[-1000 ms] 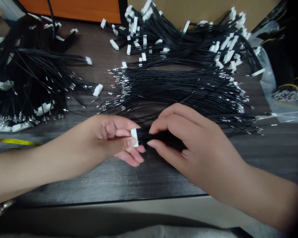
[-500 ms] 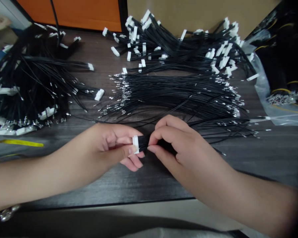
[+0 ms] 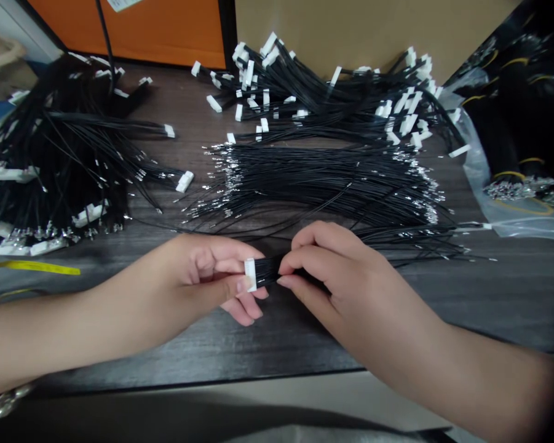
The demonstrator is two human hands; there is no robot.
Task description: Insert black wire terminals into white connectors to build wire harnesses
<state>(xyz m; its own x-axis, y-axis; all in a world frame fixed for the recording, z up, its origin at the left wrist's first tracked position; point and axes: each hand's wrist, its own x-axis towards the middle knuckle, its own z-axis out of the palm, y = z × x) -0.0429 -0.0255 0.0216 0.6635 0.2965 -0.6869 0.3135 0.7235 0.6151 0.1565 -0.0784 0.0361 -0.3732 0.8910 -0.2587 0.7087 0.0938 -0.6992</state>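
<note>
My left hand (image 3: 207, 274) pinches a small white connector (image 3: 250, 274) between thumb and forefinger, low over the dark table (image 3: 240, 344). Black wires (image 3: 270, 269) run out of the connector to the right. My right hand (image 3: 332, 277) is closed on those wires just beside the connector, fingertips pinched together. Behind both hands lies a wide flat heap of loose black wires with metal terminals (image 3: 323, 181).
A pile of finished wire sets with white connectors (image 3: 332, 92) lies at the back. Another tangled pile (image 3: 50, 160) fills the left side. A clear bag of bundled wires (image 3: 516, 160) sits at the right. A yellow strip (image 3: 41, 267) lies at the left. The table's front edge runs below my forearms.
Both hands stayed together on the connector and wires, my right fingers sliding closer to the connector. The view has tilted a little, so everything sits slightly lower in the picture.
</note>
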